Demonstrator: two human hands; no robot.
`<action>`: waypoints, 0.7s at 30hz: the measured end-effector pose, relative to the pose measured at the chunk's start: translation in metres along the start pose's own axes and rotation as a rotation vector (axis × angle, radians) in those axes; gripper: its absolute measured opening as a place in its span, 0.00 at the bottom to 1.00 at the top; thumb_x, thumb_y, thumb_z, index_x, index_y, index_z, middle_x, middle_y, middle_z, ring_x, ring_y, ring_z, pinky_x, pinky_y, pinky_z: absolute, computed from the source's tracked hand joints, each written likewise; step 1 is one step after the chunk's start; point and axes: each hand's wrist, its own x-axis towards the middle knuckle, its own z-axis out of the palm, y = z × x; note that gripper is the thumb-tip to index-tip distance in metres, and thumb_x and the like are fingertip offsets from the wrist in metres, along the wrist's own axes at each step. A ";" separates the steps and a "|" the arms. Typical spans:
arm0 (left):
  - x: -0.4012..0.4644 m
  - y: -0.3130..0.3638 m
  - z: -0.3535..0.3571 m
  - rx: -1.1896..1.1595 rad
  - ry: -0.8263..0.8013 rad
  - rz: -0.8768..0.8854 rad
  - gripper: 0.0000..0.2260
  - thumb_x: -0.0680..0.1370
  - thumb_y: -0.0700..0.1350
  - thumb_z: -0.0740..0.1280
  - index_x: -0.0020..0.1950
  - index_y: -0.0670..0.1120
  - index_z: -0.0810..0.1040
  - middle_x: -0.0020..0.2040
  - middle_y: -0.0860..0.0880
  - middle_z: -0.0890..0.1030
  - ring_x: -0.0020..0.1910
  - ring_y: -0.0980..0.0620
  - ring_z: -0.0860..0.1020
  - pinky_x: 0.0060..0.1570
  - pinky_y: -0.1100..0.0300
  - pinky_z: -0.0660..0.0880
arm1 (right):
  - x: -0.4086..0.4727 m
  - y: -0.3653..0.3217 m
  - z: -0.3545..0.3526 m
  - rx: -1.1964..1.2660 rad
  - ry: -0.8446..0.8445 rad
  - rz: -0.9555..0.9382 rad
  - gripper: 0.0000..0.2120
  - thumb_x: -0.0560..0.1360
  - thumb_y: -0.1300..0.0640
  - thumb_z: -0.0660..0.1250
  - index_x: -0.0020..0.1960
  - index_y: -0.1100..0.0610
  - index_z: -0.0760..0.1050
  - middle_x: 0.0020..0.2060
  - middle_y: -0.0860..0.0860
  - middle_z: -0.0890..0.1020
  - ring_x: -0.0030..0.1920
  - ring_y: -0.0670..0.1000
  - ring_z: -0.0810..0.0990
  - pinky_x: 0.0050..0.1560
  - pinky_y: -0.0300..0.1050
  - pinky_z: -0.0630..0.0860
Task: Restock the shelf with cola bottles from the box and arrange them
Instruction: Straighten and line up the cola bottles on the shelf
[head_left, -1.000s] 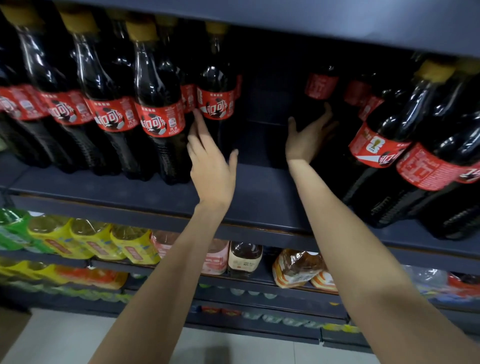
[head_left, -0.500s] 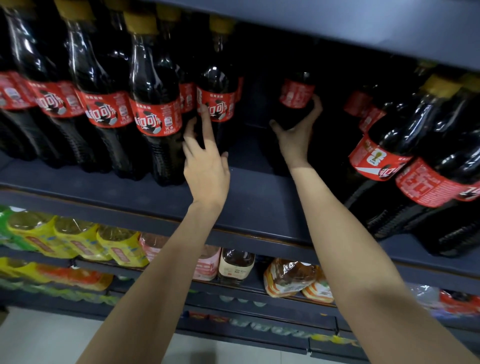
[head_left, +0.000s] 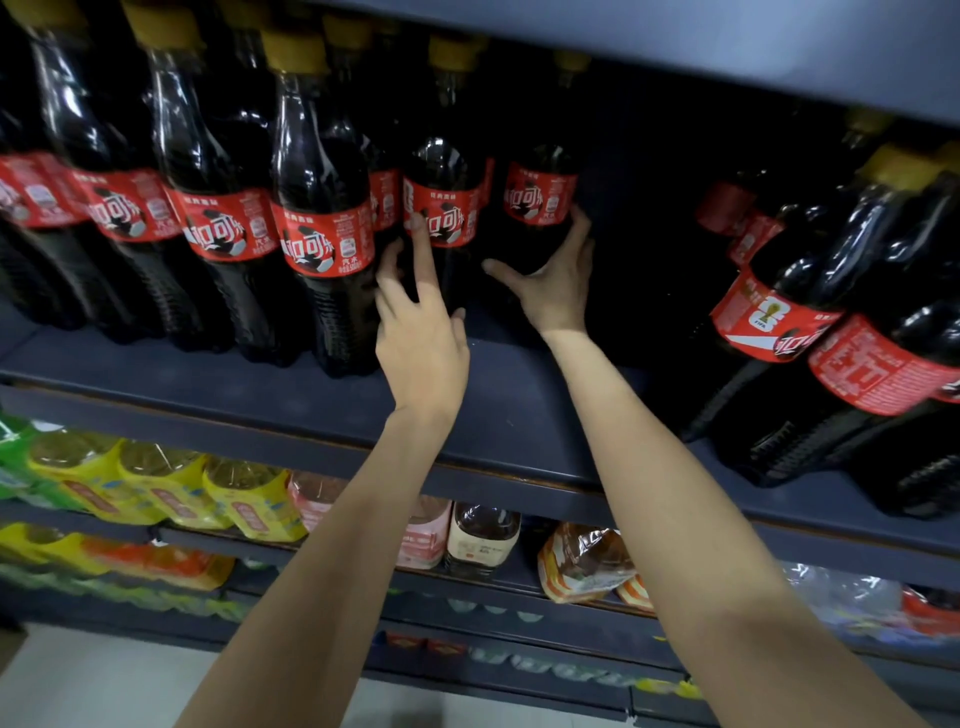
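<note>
While the cola bottle (head_left: 540, 208) stands deep on the shelf (head_left: 311, 395), at about 12 o'clock in the head view, the right hand (head_left: 553, 280) is wrapped around its lower body below the red label, thumb on the left side, fingers on the right. Just at its 9 o'clock stands a neighbouring bottle (head_left: 441, 208), touched by the left hand (head_left: 421, 338) with straight spread fingers, index on the label; that hand grips nothing.

Risks, as judgement: the grip sits low on a tall bottle, so a quick sideways shove could tip the neck into the neighbour and rock the row of bottles (head_left: 223, 208) running toward 9 o'clock. The left hand seems to brace against that; if it lifts early, the neighbour may lean. The gap at 3 o'clock of the held bottle is dark, so its depth can't be judged. The leaning bottles (head_left: 831, 312) at 3 o'clock look tilted in this wide-angle view; lens or real lean, cannot tell. No box visible.
</note>
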 end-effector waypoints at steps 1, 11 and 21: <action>0.000 0.000 0.000 -0.002 0.002 0.001 0.43 0.72 0.42 0.73 0.76 0.53 0.47 0.71 0.40 0.63 0.63 0.41 0.71 0.44 0.46 0.80 | 0.002 0.001 0.000 -0.002 0.031 -0.005 0.47 0.64 0.51 0.78 0.74 0.55 0.54 0.69 0.56 0.67 0.69 0.55 0.66 0.65 0.48 0.65; 0.001 0.000 0.000 -0.004 -0.013 0.026 0.43 0.71 0.39 0.72 0.74 0.57 0.46 0.70 0.37 0.63 0.61 0.39 0.71 0.43 0.46 0.80 | 0.038 -0.011 0.014 -0.073 0.054 0.060 0.40 0.70 0.60 0.74 0.75 0.56 0.55 0.71 0.57 0.64 0.69 0.55 0.67 0.67 0.50 0.65; -0.014 0.009 -0.014 -0.127 -0.132 0.059 0.41 0.73 0.39 0.66 0.78 0.50 0.43 0.76 0.40 0.53 0.70 0.41 0.62 0.45 0.60 0.75 | 0.037 -0.010 0.013 -0.125 -0.013 0.085 0.44 0.70 0.56 0.74 0.76 0.58 0.51 0.72 0.57 0.63 0.71 0.55 0.65 0.67 0.47 0.64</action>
